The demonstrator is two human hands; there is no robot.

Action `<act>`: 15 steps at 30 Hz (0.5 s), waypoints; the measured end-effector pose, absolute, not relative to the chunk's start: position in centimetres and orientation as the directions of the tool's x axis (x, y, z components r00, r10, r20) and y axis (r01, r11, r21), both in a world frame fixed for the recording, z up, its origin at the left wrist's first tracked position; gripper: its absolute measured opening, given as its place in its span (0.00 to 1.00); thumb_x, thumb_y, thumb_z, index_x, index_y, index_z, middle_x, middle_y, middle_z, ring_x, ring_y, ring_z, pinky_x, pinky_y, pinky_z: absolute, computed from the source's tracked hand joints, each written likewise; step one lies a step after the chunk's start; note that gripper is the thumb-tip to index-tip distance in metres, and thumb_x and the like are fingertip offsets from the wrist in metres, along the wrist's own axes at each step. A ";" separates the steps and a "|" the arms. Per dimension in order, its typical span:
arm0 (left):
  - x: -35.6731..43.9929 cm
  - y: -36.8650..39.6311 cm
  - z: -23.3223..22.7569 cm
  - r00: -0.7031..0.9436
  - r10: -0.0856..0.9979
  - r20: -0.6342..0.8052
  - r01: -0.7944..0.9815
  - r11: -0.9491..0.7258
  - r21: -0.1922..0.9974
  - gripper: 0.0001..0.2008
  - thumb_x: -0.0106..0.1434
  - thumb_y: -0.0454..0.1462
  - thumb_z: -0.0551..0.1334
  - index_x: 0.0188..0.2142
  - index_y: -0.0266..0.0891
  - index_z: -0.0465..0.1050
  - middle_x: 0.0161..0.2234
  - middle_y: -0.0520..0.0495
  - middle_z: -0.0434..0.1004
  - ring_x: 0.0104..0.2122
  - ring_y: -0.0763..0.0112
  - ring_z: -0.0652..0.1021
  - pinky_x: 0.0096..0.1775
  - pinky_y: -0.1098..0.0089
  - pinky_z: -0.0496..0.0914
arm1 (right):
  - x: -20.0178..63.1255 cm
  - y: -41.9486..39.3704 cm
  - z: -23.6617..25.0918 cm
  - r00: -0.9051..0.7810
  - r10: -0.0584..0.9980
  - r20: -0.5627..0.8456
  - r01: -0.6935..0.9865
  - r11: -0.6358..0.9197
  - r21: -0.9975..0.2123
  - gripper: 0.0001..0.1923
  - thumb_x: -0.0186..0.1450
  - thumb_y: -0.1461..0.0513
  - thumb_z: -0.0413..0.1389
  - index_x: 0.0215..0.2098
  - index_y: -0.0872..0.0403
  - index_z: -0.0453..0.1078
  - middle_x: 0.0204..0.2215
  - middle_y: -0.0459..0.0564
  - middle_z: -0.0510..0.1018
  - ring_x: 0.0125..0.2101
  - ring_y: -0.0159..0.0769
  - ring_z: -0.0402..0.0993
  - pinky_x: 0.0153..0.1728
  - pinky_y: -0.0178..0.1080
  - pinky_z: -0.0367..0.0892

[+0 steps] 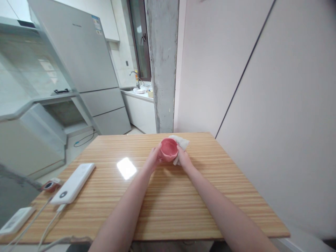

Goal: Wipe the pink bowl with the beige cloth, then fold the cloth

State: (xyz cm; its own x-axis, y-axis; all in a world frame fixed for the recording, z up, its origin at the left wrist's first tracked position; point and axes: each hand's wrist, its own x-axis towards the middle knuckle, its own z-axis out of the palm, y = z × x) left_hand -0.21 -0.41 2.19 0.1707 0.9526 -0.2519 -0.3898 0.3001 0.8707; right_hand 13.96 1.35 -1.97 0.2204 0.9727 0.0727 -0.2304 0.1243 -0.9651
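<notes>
Between my two hands is a small pinkish-red bowl [168,149] with an uneven rim, tilted so that its inside faces me. My left hand [155,156] grips the bowl's left side, thumb near the rim. With my right hand [183,156] I press a whitish cloth [183,142] against the bowl's right side, the thumb at the rim. Part of the cloth sticks out behind the bowl and some hangs below the hand. The fingers behind the bowl are hidden. Both hands are over the far middle of the wooden table [168,210].
A white power bank [73,183] with a cable lies at the table's left. Near it are a small reddish-brown object [50,186] and a white power strip [17,220]. Beyond the table stand a fridge [78,52], a grey pillar [164,66] and a sink counter with a tap [137,78].
</notes>
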 end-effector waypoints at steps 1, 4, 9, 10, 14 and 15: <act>-0.3 -0.5 2.2 0.201 0.943 -0.264 -0.349 0.321 0.881 0.26 0.56 0.54 0.61 0.48 0.40 0.71 0.41 0.42 0.78 0.38 0.64 0.77 0.32 0.71 0.71 | 14.3 1.4 -1.7 0.228 0.971 0.076 -0.244 0.132 -0.961 0.16 0.56 0.49 0.56 0.33 0.52 0.74 0.33 0.46 0.82 0.43 0.35 0.76 0.45 0.33 0.70; -0.4 -0.5 1.9 0.196 0.942 -0.271 -0.278 0.319 0.906 0.25 0.55 0.53 0.62 0.46 0.42 0.74 0.44 0.43 0.77 0.42 0.61 0.76 0.33 0.70 0.71 | 14.9 1.6 -1.2 0.155 0.985 0.076 -0.245 0.113 -0.963 0.14 0.55 0.52 0.57 0.32 0.52 0.75 0.34 0.46 0.82 0.42 0.36 0.77 0.45 0.34 0.69; 0.4 0.0 1.0 0.003 0.982 -0.191 -0.363 0.179 0.914 0.24 0.56 0.53 0.61 0.45 0.40 0.74 0.48 0.43 0.76 0.46 0.60 0.76 0.38 0.68 0.72 | 13.5 1.5 -1.7 0.127 0.986 -0.106 -0.437 -0.040 -0.899 0.17 0.59 0.50 0.55 0.36 0.52 0.74 0.37 0.47 0.82 0.42 0.37 0.77 0.45 0.36 0.71; 0.5 0.1 0.9 -0.020 0.984 -0.178 -0.393 0.156 0.906 0.25 0.56 0.53 0.61 0.46 0.40 0.73 0.48 0.43 0.76 0.46 0.61 0.76 0.39 0.68 0.72 | 13.2 1.5 -1.9 0.102 0.984 -0.143 -0.491 -0.075 -0.868 0.17 0.59 0.49 0.55 0.36 0.53 0.74 0.37 0.48 0.82 0.41 0.37 0.77 0.43 0.37 0.72; 0.0 -0.1 1.2 0.033 0.971 -0.236 -0.360 0.232 0.904 0.27 0.55 0.55 0.61 0.48 0.41 0.72 0.48 0.41 0.76 0.45 0.61 0.76 0.38 0.67 0.73 | 13.2 1.7 -1.9 0.086 0.972 -0.219 -0.576 -0.131 -0.807 0.15 0.60 0.51 0.56 0.34 0.53 0.73 0.33 0.49 0.82 0.36 0.36 0.79 0.37 0.35 0.74; -0.2 -0.2 1.4 0.096 0.954 -0.285 -0.324 0.300 0.897 0.28 0.55 0.56 0.60 0.48 0.41 0.72 0.48 0.41 0.76 0.45 0.59 0.76 0.37 0.67 0.73 | 13.5 1.8 -1.9 0.119 0.968 -0.221 -0.573 -0.115 -0.812 0.14 0.60 0.52 0.57 0.34 0.53 0.73 0.32 0.48 0.82 0.35 0.35 0.79 0.36 0.34 0.74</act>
